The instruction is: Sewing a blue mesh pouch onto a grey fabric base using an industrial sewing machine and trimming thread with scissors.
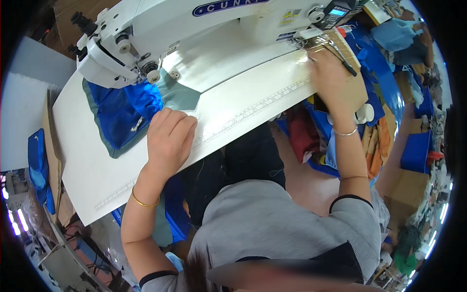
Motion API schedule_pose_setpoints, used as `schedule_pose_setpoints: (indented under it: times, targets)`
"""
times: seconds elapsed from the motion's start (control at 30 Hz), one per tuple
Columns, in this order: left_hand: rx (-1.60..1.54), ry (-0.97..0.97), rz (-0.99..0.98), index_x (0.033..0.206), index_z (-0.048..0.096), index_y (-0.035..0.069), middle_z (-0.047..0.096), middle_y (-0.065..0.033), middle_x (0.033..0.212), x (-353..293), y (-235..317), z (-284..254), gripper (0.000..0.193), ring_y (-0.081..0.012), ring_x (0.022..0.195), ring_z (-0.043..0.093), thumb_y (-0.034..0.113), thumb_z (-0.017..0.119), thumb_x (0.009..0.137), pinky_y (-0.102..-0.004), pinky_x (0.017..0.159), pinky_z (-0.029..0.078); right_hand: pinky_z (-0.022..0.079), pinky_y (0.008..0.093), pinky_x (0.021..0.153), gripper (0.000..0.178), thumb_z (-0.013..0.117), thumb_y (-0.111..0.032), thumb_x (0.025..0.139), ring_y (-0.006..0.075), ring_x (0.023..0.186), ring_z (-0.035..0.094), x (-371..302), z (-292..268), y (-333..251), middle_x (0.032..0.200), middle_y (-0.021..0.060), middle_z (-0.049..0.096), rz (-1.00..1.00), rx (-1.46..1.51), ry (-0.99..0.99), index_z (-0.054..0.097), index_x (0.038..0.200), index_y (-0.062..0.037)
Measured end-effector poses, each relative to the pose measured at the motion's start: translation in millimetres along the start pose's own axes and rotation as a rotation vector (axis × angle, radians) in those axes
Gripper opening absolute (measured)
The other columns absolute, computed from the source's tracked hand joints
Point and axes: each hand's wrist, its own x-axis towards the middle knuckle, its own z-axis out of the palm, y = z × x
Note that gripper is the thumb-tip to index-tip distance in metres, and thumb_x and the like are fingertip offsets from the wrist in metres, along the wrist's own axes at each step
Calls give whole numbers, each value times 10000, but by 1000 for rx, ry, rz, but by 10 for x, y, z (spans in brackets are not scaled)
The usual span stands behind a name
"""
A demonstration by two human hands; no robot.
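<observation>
My left hand (pixel 168 136) rests with curled fingers on the white sewing table (pixel 243 104), its fingertips touching the edge of a blue mesh and grey-green fabric piece (pixel 127 114). That fabric lies under the needle end of a white industrial sewing machine (pixel 160 34). My right hand (pixel 328 73) lies flat on the table's right end, over a brown cardboard tray (pixel 357 85), next to a black pen-like tool (pixel 343 58). It grips nothing. Each wrist wears a thin bangle.
A ruler strip runs along the table's front edge (pixel 253 108). Blue, red and orange fabric pieces are piled below the right end (pixel 316 131). More blue fabric hangs at the left (pixel 36 160). Cardboard boxes (pixel 408 190) stand at the right.
</observation>
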Motion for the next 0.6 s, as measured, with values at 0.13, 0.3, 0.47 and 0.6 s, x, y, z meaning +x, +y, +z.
schedule_pose_setpoints:
  times: [0.13, 0.3, 0.47, 0.6]
  targets:
    - [20, 24, 1, 877, 662, 19, 615, -99, 822, 12, 19, -12, 168, -272, 727, 565, -39, 756, 750, -365, 639, 424, 530, 467, 807, 220, 605, -207, 938, 371, 937, 651, 91, 110, 741, 978, 171, 673, -1, -112, -178, 688, 1063, -46]
    - [87, 49, -58, 869, 670, 25, 601, -87, 795, -46, -28, -56, 161, -259, 714, 551, -36, 755, 746, -363, 629, 408, 502, 508, 779, 173, 508, -173, 1008, 391, 898, 634, 62, 386, 936, 914, 183, 649, -62, -145, 20, 602, 1023, -29]
    - [115, 106, -110, 852, 680, 35, 583, -73, 762, -148, -56, -167, 156, -248, 693, 536, -31, 757, 733, -362, 621, 393, 501, 512, 760, 332, 439, -382, 1057, 416, 890, 666, 52, -12, -193, 983, 201, 689, 169, 307, -82, 597, 1061, -90]
    - [152, 90, -128, 845, 682, 41, 578, -62, 757, -49, -89, -195, 163, -236, 685, 531, -30, 762, 722, -355, 617, 387, 522, 419, 643, 287, 688, -329, 909, 339, 742, 661, -110, -132, -1270, 908, 120, 625, -368, 581, -128, 610, 978, -61]
